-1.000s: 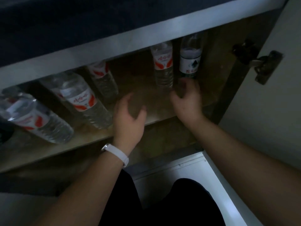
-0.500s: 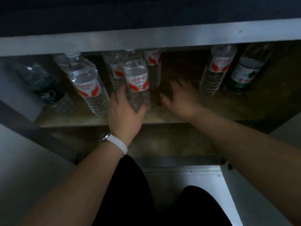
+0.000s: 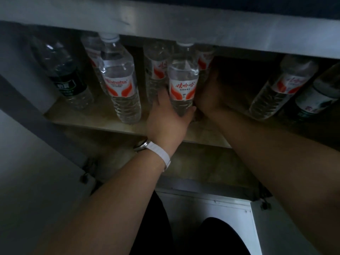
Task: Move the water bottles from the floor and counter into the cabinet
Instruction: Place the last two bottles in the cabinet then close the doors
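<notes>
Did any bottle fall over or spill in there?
No, nothing stands out. The left hand grips the middle bottle; it and its neighbours stand on their bases on the shelf, and no spilled water shows.

Bottle [image 3: 183, 78]: clear glossy plastic, paper-like label. Shelf [image 3: 92, 116]: matt wood-look. Watch strap [image 3: 161, 153]: smooth white.

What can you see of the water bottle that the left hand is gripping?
The bottle is clear ribbed plastic with a white cap and a white label bearing red wing shapes and characters. It is upright over the cabinet shelf, its base hidden. The left hand grips its lower part; the right hand lies beside it, grip unclear.
</notes>
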{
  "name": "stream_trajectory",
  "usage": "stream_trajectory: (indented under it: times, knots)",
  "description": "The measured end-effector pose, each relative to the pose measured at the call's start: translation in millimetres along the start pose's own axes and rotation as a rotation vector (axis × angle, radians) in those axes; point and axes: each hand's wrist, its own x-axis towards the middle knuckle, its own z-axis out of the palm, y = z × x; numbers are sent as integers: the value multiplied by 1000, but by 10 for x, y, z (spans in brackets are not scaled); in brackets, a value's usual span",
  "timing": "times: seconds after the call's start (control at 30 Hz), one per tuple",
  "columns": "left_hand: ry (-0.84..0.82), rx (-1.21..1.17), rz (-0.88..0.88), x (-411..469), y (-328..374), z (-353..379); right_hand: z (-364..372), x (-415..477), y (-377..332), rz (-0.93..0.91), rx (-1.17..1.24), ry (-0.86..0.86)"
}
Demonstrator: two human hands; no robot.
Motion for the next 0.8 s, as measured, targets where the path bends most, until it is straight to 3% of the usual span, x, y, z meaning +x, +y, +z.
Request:
stream_trajectory:
  times: [0.13, 0.37, 0.57, 0.8]
  knots:
    - [13, 3, 16, -18, -24, 4, 29, -26, -102, -60, 71, 65]
    - [1, -23, 16, 19, -51, 45, -110, -197, 28, 66, 336, 65]
    - [-17, -18, 20, 95, 7, 158, -329, -367, 440, 43, 256, 174]
    - [-104, -20, 23, 231, 158, 438, -542, -588, 622, 186, 256, 285]
